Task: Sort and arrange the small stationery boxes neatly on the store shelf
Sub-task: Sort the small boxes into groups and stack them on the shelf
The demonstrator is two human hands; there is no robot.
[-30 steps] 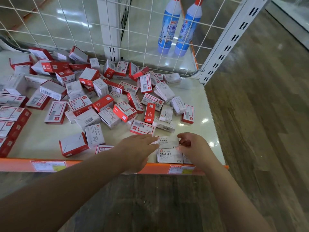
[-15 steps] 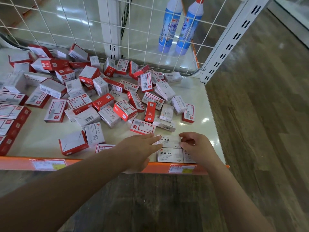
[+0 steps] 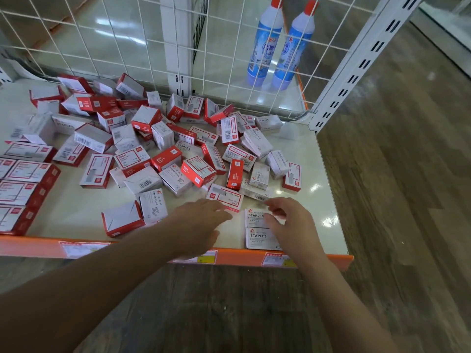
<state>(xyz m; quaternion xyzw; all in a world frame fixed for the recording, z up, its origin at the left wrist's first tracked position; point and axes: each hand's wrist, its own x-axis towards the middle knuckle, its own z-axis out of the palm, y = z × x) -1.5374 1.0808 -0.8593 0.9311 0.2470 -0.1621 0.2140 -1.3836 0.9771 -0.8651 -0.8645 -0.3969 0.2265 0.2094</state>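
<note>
Nearest you, your right hand (image 3: 290,222) lies over two white staples boxes (image 3: 256,235) set one behind the other at the shelf's (image 3: 328,200) front edge, just behind the orange price rail (image 3: 229,257). Its grip looks loosely curled on the rear box of the pair, fingertips at the box's far right corner, though whether it truly pinches the box or only rests there cannot be told. Your left hand (image 3: 196,222) sits just to the left of it, fingers straight and relaxed, holding nothing, the tips over the near edge of a red-and-white box (image 3: 224,197) lying flat.

These are small cardboard cartons: stiff enough to push by a side, light if they hold clips, probably denser if staples. The glossy shelf should let them slide easily, so square the pair by nudging their long sides rather than lifting. To lift one, I would take it across its two long faces with thumb and fingers; the end flaps may give way under pressure.

To the left of your left hand stand a red open-sided box (image 3: 122,220) and a paper clips box (image 3: 153,203). Beyond both hands the loose pile of boxes (image 3: 163,149) is spread across the shelf, lying every way and unsorted, so most of the task remains. Farthest off, behind the wire grid (image 3: 142,34), stand two blue bottles (image 3: 277,44).
</note>
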